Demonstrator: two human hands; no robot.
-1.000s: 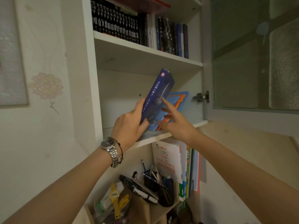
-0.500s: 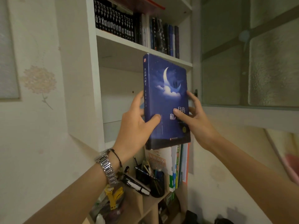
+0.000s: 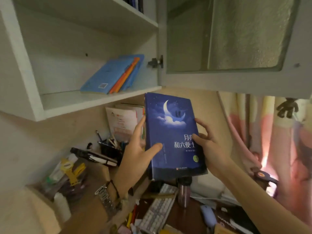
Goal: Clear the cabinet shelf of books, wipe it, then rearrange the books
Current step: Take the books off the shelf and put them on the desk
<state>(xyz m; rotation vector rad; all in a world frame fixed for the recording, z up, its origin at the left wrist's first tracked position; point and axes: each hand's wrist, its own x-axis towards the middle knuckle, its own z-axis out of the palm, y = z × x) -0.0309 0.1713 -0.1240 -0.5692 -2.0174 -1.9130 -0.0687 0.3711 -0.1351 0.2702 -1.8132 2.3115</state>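
Upper-shelf books (image 3: 135, 2) cut off above

Home study corner, white wall cabinet (image 3: 25, 68), cluttered desk, keyboard (image 3: 157, 215), pen holder (image 3: 110, 150), pink curtain (image 3: 276, 135)

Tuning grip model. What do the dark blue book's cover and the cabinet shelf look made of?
Dark blue book: probably a stiff hardback board with a printed, slightly glossy cover; it stays flat in both hands. Cabinet shelf: seemingly white laminated board, smooth and matte with square edges.

One dark blue book (image 3: 172, 135) sits between two hands, left hand (image 3: 140, 149) and right hand (image 3: 211, 149). Above it, the cabinet shelf (image 3: 76, 102) carries roughly three leaning light blue books (image 3: 113, 75). Below it lie one keyboard (image 3: 157, 211) and one mouse (image 3: 208, 216).
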